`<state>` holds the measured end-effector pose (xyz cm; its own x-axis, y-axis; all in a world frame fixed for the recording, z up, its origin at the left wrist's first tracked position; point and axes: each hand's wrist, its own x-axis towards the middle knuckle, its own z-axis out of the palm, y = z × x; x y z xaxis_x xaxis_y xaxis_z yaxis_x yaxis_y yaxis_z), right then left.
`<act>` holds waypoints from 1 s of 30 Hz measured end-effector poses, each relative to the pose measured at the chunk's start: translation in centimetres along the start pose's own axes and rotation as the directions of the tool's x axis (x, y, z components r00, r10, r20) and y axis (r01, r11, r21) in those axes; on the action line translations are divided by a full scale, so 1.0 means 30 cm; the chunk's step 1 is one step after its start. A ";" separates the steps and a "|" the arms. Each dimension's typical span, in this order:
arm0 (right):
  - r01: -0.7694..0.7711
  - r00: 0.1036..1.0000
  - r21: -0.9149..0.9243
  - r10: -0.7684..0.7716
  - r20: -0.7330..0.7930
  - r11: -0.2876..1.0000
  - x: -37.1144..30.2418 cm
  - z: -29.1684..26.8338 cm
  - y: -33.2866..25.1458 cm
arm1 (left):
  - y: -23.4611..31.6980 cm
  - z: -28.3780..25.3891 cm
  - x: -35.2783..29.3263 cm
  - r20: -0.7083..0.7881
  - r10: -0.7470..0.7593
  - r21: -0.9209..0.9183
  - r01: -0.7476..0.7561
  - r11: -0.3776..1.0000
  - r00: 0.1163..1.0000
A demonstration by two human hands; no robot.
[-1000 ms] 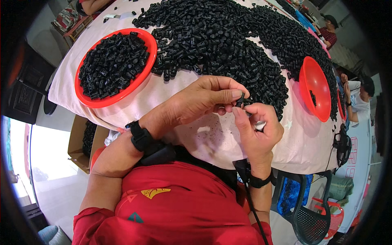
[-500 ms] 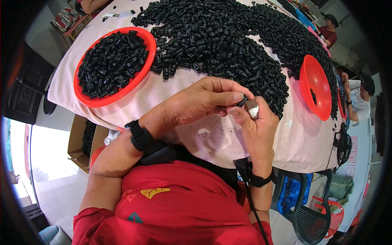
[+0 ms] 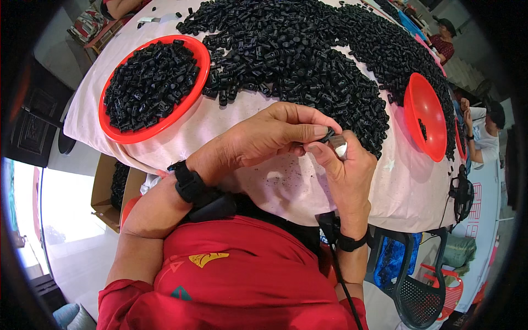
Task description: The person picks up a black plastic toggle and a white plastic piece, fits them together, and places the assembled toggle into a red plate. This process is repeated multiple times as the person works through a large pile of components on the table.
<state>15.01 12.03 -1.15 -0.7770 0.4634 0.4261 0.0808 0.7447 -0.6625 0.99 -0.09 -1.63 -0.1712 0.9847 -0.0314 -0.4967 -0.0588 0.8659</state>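
Note:
Over the near part of the table my two hands meet. Between the thumb and forefinger of my left hand (image 3: 269,135) is a small black plastic cord lock (image 3: 328,135), mostly hidden by the fingertips. My right hand (image 3: 347,173) grips a short flat metal blade (image 3: 337,142), its end against the cord lock. The grip end of the blade is covered by the fingers. Just beyond my hands spreads a large heap of similar black cord locks (image 3: 286,52). A red basin (image 3: 204,69) full of them stands to the left.
At the right a red bowl (image 3: 421,107) holds a few black pieces. The pink tablecloth (image 3: 275,184) has dark crumbs on it. A cardboard box (image 3: 103,190) is at lower left, a black chair (image 3: 421,300) at lower right. Other people (image 3: 487,132) sit around the table.
The blade has turned slightly in my right hand, showing more of its shiny face, and the cord lock has tilted a little in my left fingertips. Everything else stays put.

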 end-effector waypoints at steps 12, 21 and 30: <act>0.044 0.999 0.009 -0.044 -0.016 0.999 0.001 0.016 -0.003 | -0.004 -0.002 0.000 -0.019 -0.019 -0.022 0.018 1.000 1.000; -0.016 1.000 -0.010 0.016 0.006 1.000 0.001 0.001 0.002 | -0.006 -0.006 0.001 0.005 -0.012 -0.008 0.012 1.000 1.000; 0.024 0.999 -0.080 -0.026 -0.024 0.996 0.000 0.003 0.003 | -0.005 -0.007 0.000 -0.004 -0.013 -0.017 0.012 1.000 1.000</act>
<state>14.95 12.05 -1.27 -0.7635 0.4554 0.4580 0.1121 0.7917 -0.6005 0.90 -0.11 -1.87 -0.1685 0.9847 -0.0443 -0.5136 -0.0493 0.8566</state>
